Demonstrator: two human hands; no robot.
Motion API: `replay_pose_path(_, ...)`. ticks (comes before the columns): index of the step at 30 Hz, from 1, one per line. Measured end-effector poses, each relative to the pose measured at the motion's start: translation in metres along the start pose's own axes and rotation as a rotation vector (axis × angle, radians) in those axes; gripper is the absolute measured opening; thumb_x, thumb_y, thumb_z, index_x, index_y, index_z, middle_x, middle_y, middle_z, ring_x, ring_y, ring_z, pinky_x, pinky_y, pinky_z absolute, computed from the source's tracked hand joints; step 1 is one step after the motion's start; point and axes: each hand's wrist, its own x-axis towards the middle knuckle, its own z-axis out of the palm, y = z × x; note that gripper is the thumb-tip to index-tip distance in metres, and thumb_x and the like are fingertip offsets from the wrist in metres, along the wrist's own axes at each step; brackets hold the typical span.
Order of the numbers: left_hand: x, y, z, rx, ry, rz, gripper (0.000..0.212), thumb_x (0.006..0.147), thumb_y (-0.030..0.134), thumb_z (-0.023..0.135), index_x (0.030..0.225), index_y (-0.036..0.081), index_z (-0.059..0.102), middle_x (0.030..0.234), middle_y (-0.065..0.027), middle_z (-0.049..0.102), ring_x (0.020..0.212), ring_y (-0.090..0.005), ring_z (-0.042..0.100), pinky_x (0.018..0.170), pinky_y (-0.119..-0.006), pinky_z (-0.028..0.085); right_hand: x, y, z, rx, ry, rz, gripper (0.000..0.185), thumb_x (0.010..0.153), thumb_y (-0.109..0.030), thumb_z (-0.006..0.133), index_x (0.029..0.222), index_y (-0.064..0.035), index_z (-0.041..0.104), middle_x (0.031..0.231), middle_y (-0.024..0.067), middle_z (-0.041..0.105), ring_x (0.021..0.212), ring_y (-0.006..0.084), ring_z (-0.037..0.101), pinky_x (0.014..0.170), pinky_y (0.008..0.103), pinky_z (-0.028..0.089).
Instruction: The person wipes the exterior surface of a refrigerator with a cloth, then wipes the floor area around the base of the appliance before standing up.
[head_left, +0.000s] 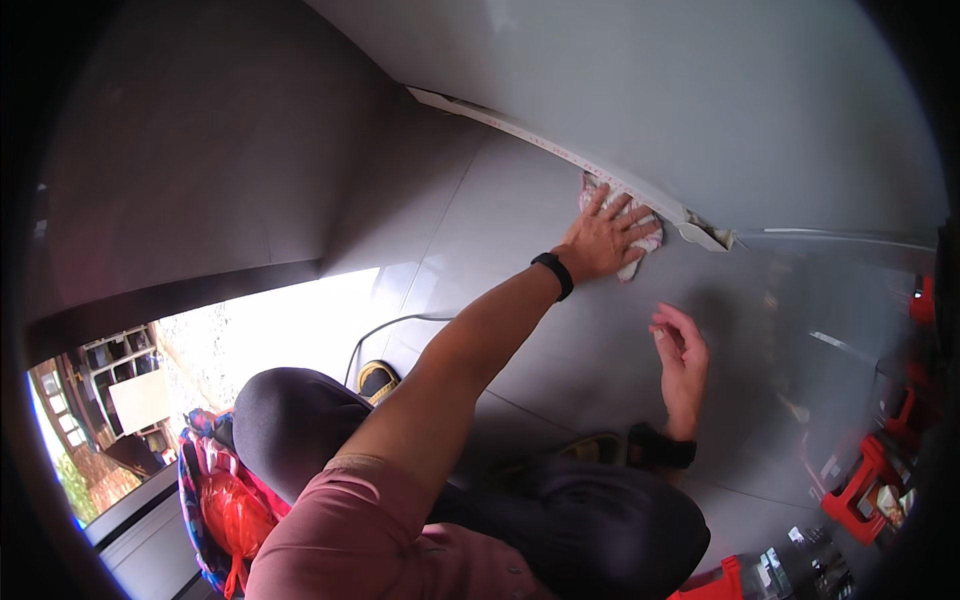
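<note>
My left hand (606, 238) lies palm down with spread fingers on a white and pink cloth (643, 244), holding it against the grey tiled floor (517, 195). A dark band circles that wrist. The cloth's far edge meets a long white strip (540, 142) with red print, which runs along the foot of a smooth grey panel (675, 97). Part of the cloth is hidden under my fingers. To the right and nearer my body, my right hand (681, 356) hovers empty, its fingers loosely bent.
A dark cable (382, 328) crosses the floor beside my sandal (377, 381). At lower left sits a patterned bag with a red plastic bag (232, 514), near a bright opening to the outside. Red plastic items (862, 491) stand on the right. A dark panel (210, 150) rises at left.
</note>
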Motion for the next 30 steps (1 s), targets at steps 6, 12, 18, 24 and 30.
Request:
replay_pose_path(6,0.008,-0.100,-0.076,-0.116,-0.373,-0.507,0.055,0.098,0.050,0.038,0.142,0.019,0.049,0.149,-0.0076,0.044,0.144,-0.0273,0.028,0.118,-0.058,0.006,0.003,0.006,0.012,0.003,0.020,-0.016,0.027,0.092,-0.001,0.061,0.119,-0.0015,0.062,0.101,0.0065,0.066,0.089,0.0128,0.060,0.082,0.0256,0.049)
replay_pose_path(12,-0.082,-0.146,-0.058,0.189,0.278,-0.504,0.045,0.098,0.037,0.044,0.136,0.016,0.053,0.146,-0.0101,0.047,0.143,-0.0307,0.029,0.116,-0.051,0.020,0.016,0.000,0.036,-0.085,-0.138,-0.022,0.031,0.088,-0.002,0.063,0.119,-0.0032,0.063,0.098,0.0051,0.067,0.085,0.0131,0.060,0.077,0.0281,0.049)
replay_pose_path(18,-0.166,-0.192,-0.060,-0.115,0.586,-0.607,0.036,0.096,0.018,0.046,0.130,0.013,0.057,0.138,-0.0106,0.052,0.133,-0.0321,0.041,0.114,-0.047,0.027,0.031,0.003,0.056,-0.143,-0.109,-0.069,0.032,0.087,-0.003,0.065,0.119,-0.0039,0.063,0.098,0.0082,0.069,0.086,0.0157,0.062,0.077,0.0303,0.051)
replay_pose_path(24,-0.108,-0.252,-0.131,-0.175,0.871,-0.562,0.033,0.092,0.009,0.047,0.121,0.009,0.063,0.129,-0.0160,0.058,0.118,-0.0314,0.053,0.106,-0.046,0.038,0.026,0.013,0.056,-0.250,-0.196,-0.030,0.032,0.087,-0.003,0.065,0.119,-0.0044,0.063,0.099,0.0080,0.069,0.086,0.0156,0.063,0.077,0.0311,0.051)
replay_pose_path(30,-0.091,-0.299,-0.122,0.402,-0.023,-0.444,0.041,0.092,0.031,0.055,0.120,0.002,0.062,0.129,-0.0211,0.057,0.124,-0.0389,0.048,0.110,-0.052,0.032,0.015,0.013,0.061,-0.181,-0.154,0.072,0.032,0.087,-0.003,0.065,0.119,-0.0029,0.063,0.104,0.0110,0.069,0.093,0.0179,0.065,0.080,0.0318,0.052)
